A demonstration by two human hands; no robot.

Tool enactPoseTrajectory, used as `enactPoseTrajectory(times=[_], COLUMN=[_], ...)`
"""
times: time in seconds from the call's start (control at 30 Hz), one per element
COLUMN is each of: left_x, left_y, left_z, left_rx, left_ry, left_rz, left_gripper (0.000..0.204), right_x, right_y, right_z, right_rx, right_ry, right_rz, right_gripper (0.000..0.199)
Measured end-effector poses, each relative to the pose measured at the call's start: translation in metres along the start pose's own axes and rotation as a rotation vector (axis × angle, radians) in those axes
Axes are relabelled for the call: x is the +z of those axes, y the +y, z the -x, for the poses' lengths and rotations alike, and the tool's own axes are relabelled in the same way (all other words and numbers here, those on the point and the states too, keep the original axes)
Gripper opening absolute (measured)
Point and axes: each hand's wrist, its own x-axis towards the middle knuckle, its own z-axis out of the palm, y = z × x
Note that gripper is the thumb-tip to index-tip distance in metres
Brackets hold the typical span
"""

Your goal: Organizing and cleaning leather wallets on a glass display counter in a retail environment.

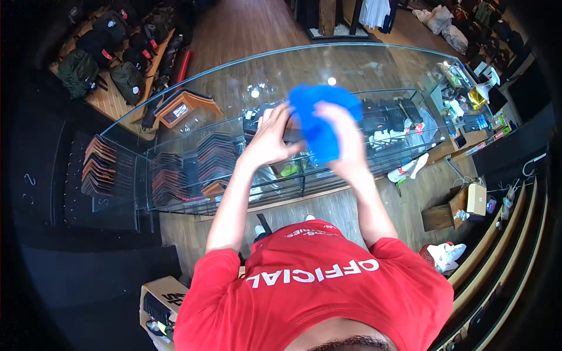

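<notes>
Above the glass display counter, I saw both hands raised together. Left of the counter's middle, stacked wallets sat on its inner shelves, and an orange-framed box lay further left beyond them. My left hand had its fingers spread and bent, the tips pressed against a blue cloth. That cloth hung bunched over the counter's centre. My right hand was clenched around its lower part. Right of the counter, a cardboard box stood on the wooden floor.
</notes>
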Motion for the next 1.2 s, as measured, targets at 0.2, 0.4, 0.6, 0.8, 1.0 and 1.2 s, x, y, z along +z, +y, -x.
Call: enactPoseTrajectory(times=[0.2,0.4,0.6,0.8,1.0,1.2], left_x=[-0.006,-0.001,0.007,0.0,-0.002,0.008], left_y=[-0.012,-0.003,-0.014,-0.001,-0.001,-0.006], left_z=[0.002,0.003,0.006,0.007,0.006,0.006], left_rx=[-0.08,-0.141,-0.111,-0.163,-0.172,-0.065], left_ry=[-0.091,-0.087,0.035,0.1,0.021,0.117], left_rz=[0.064,-0.052,-0.031,0.122,0.135,0.043], left_gripper=[0.093,0.119,0.094,0.124,0.131,0.092], right_x=[0.022,0.038,0.047,0.06,0.059,0.049], right_y=[0.027,0.031,0.019,0.02,0.017,0.021], right_z=[0.006,-0.015,0.014,-0.024,0.014,0.02], right_rx=[-0.03,0.191,0.017,0.258,0.158,-0.024], right_ry=[-0.281,-0.254,-0.213,-0.142,-0.158,0.087], right_rz=[0.264,0.365,0.244,0.613,0.358,0.602], right_gripper=[0.048,0.05,0.044,0.039,0.045,0.034])
